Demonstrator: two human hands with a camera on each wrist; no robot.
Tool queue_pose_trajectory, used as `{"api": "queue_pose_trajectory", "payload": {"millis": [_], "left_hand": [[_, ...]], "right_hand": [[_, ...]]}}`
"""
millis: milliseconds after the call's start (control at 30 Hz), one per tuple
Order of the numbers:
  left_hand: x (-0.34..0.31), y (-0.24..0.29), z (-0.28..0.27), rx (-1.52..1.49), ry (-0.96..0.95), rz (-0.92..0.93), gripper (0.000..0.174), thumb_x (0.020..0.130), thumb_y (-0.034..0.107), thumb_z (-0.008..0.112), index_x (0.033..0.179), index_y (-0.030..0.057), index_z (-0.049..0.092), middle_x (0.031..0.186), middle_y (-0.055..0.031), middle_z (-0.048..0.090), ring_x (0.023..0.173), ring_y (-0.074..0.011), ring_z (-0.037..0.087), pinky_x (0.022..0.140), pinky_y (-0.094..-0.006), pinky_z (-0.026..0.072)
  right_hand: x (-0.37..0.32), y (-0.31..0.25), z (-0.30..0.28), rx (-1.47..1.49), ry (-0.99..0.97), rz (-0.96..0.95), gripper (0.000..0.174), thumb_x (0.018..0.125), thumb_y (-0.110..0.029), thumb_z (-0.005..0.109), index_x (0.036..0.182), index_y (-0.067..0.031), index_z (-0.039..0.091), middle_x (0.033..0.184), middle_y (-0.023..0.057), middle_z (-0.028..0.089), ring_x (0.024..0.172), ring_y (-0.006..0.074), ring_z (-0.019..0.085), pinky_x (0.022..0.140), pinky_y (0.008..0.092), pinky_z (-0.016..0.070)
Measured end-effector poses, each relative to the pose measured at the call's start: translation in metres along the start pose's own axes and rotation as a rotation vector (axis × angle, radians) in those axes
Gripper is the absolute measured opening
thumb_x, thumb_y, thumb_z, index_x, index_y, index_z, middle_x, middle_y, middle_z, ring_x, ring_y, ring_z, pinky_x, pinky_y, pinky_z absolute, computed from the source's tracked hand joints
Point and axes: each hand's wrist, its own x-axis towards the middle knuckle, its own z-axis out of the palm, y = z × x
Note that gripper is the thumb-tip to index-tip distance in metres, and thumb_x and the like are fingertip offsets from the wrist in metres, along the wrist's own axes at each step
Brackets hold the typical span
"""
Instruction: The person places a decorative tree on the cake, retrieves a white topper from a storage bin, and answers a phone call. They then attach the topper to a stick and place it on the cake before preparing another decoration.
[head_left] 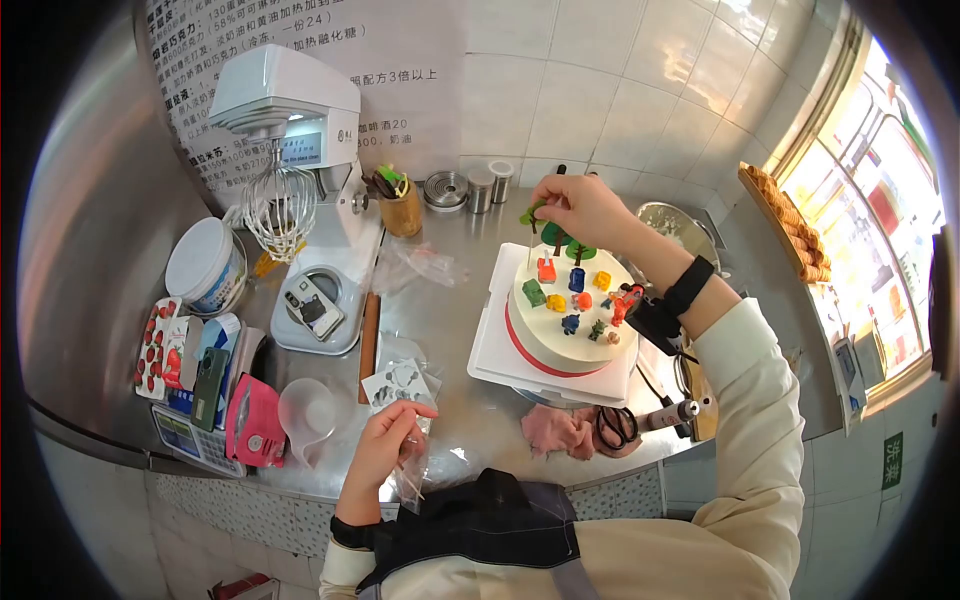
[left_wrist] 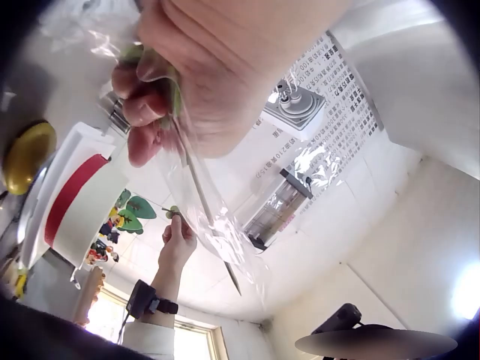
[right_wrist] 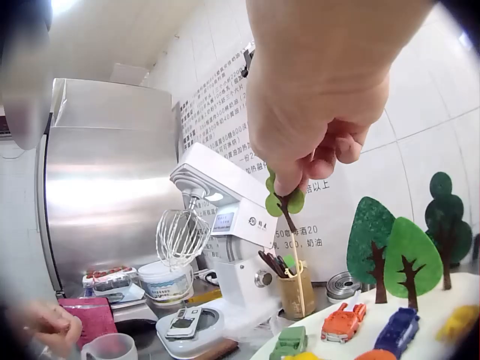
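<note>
My right hand (head_left: 580, 208) pinches a small green tree topper (right_wrist: 285, 201) on a thin wooden stick, held upright over the left back edge of the white cake (head_left: 570, 335). Several felt trees (right_wrist: 409, 259) stand at the cake's back, with small coloured toy cars such as an orange one (right_wrist: 343, 322) and little figures on top. A red band circles the cake's base. Low at the front, my left hand (head_left: 390, 445) grips a clear plastic bag (left_wrist: 214, 217) with a stick and something green in it.
A stand mixer (head_left: 285, 95) and a scale with a phone (head_left: 313, 305) are at the left, near a white bucket (head_left: 203, 268). Scissors (head_left: 615, 428) and a pink cloth (head_left: 555, 430) lie in front of the cake. A metal bowl (head_left: 680, 225) sits behind my right forearm.
</note>
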Motion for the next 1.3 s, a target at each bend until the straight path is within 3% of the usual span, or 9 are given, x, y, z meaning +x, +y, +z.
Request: {"api": "queue_pose_trajectory", "payload": {"millis": [300, 400, 467, 567, 667, 733, 900, 1000, 1300], "left_hand": [[0.012, -0.009, 0.001, -0.006, -0.002, -0.077, 0.027, 0.094, 0.021, 0.039, 0.098, 0.0013, 0.058, 0.056, -0.0016, 0.052, 0.042, -0.0023, 0.034, 0.040, -0.0164, 0.0256], [0.019, -0.014, 0.002, 0.037, -0.059, -0.130, 0.026, 0.094, 0.018, 0.039, 0.099, 0.0009, 0.058, 0.057, -0.0009, 0.052, 0.044, -0.0029, 0.035, 0.041, -0.0174, 0.0279], [0.023, -0.019, 0.005, 0.059, -0.078, -0.155, 0.026, 0.094, 0.017, 0.039, 0.100, 0.0007, 0.058, 0.058, -0.0006, 0.052, 0.045, -0.0031, 0.037, 0.042, -0.0179, 0.0286], [0.032, -0.030, 0.005, 0.091, -0.134, -0.165, 0.026, 0.094, 0.017, 0.039, 0.104, 0.0033, 0.058, 0.060, -0.0003, 0.054, 0.047, -0.0028, 0.039, 0.043, -0.0176, 0.0299], [0.040, -0.043, 0.007, 0.054, -0.185, -0.165, 0.028, 0.094, 0.019, 0.039, 0.112, 0.0061, 0.056, 0.063, -0.0015, 0.056, 0.047, -0.0022, 0.040, 0.043, -0.0170, 0.0303], [0.047, -0.049, 0.011, 0.009, -0.199, -0.182, 0.030, 0.094, 0.019, 0.039, 0.117, 0.0062, 0.053, 0.064, -0.0027, 0.058, 0.047, -0.0021, 0.040, 0.043, -0.0170, 0.0300], [0.069, -0.074, 0.018, -0.097, -0.276, -0.214, 0.043, 0.095, 0.017, 0.034, 0.137, 0.0078, 0.028, 0.068, -0.0066, 0.060, 0.046, -0.0031, 0.033, 0.042, -0.0180, 0.0280], [0.072, -0.074, 0.019, -0.099, -0.285, -0.242, 0.047, 0.095, 0.016, 0.033, 0.140, 0.0088, 0.020, 0.070, -0.0085, 0.061, 0.046, -0.0034, 0.031, 0.042, -0.0179, 0.0276], [0.072, -0.064, 0.023, 0.001, -0.309, -0.248, 0.048, 0.095, 0.016, 0.033, 0.141, 0.0097, 0.018, 0.072, -0.0092, 0.062, 0.046, -0.0028, 0.032, 0.042, -0.0178, 0.0283]], "right_hand": [[0.003, 0.012, 0.012, 0.013, -0.129, 0.065, 0.015, 0.077, -0.017, 0.060, 0.088, -0.0078, 0.062, 0.077, 0.0043, 0.064, 0.064, 0.0195, 0.059, 0.062, 0.0326, 0.0473], [0.001, 0.010, 0.014, -0.104, -0.193, 0.121, 0.016, 0.075, -0.018, 0.061, 0.088, -0.0090, 0.063, 0.078, 0.0037, 0.064, 0.075, 0.0204, 0.058, 0.069, 0.0337, 0.0474], [0.002, 0.023, 0.021, -0.248, -0.183, -0.102, 0.015, 0.073, -0.019, 0.064, 0.085, -0.0105, 0.065, 0.087, 0.0045, 0.062, 0.092, 0.0233, 0.052, 0.080, 0.0354, 0.0438], [0.003, 0.035, 0.031, -0.307, -0.123, -0.162, 0.013, 0.070, -0.019, 0.067, 0.081, -0.0118, 0.066, 0.096, 0.0046, 0.056, 0.102, 0.0254, 0.043, 0.088, 0.0362, 0.0380], [0.000, 0.031, 0.034, -0.356, -0.068, -0.205, 0.012, 0.068, -0.017, 0.070, 0.077, -0.0107, 0.067, 0.096, 0.0051, 0.051, 0.095, 0.0243, 0.042, 0.083, 0.0345, 0.0379], [-0.001, 0.026, 0.032, -0.382, -0.105, -0.195, 0.012, 0.068, -0.017, 0.069, 0.078, -0.0119, 0.067, 0.096, 0.0042, 0.050, 0.097, 0.0238, 0.042, 0.086, 0.0343, 0.0362], [-0.001, 0.022, 0.035, -0.496, -0.154, -0.199, 0.012, 0.067, -0.017, 0.066, 0.080, -0.0149, 0.068, 0.094, 0.0033, 0.050, 0.099, 0.0225, 0.041, 0.086, 0.0333, 0.0344], [-0.004, 0.022, 0.037, -0.537, -0.197, -0.207, 0.012, 0.067, -0.017, 0.066, 0.079, -0.0158, 0.068, 0.092, 0.0029, 0.050, 0.098, 0.0214, 0.042, 0.084, 0.0324, 0.0342], [-0.002, 0.021, 0.038, -0.537, -0.238, -0.196, 0.011, 0.067, -0.018, 0.066, 0.078, -0.0151, 0.068, 0.091, 0.0028, 0.052, 0.100, 0.0211, 0.041, 0.085, 0.0320, 0.0331]]}}
